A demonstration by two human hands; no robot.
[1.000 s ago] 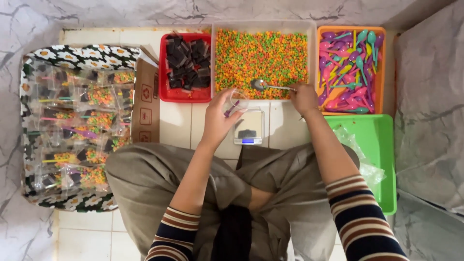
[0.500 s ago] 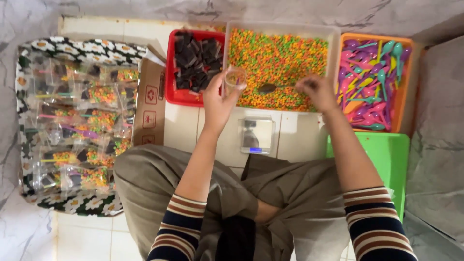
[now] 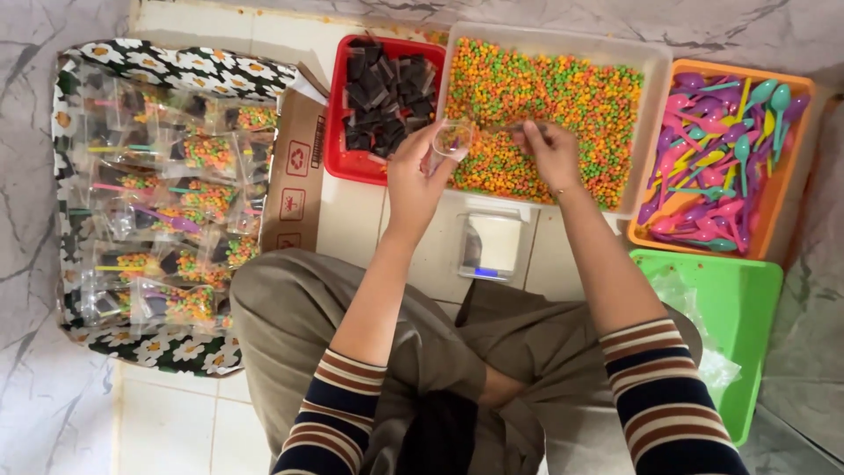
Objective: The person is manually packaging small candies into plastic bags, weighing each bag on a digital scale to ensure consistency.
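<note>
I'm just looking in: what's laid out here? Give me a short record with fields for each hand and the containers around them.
Left hand: holds a small clear cup at the edge of the white tray
Right hand: over the coloured beads, gripping a spoon that is mostly hidden
White tray: filled with orange, green and yellow beads
Red tray: dark brown pieces
Orange tray: pink, purple and teal plastic spoons
Green tray: clear plastic bags
Flowered tray: filled clear packets
Scale: on the floor below the white tray

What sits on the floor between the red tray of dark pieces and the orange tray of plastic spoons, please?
In the head view, the white tub of coloured pellets lies between the red tray and orange tray; both hands work over it.
</note>
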